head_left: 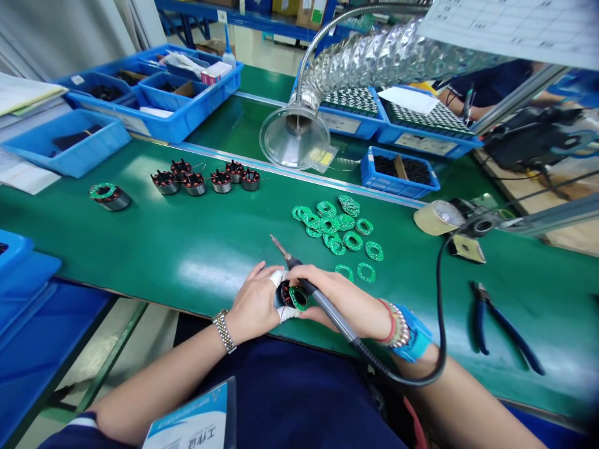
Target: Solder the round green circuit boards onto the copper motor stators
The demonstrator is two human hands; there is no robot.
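Note:
My left hand [255,304], with white finger cots, grips a wound motor stator [285,294] topped by a green ring circuit board [298,298]. My right hand [330,293] holds a grey soldering iron [322,299] close beside the stator. Its metal tip [276,246] points up and left, clear of the board. Loose green ring boards [332,226] lie in a pile beyond my hands. Farther left stands a group of wound stators [201,178], and a single stator with a green ring board [110,197] sits apart.
Blue-handled pliers [505,327] and a tape roll [433,217] lie on the green mat to the right. A clear fume hood [294,137] on a foil duct hangs above. Blue bins [150,93] stand behind. A co-worker's arm [496,93] shows at upper right.

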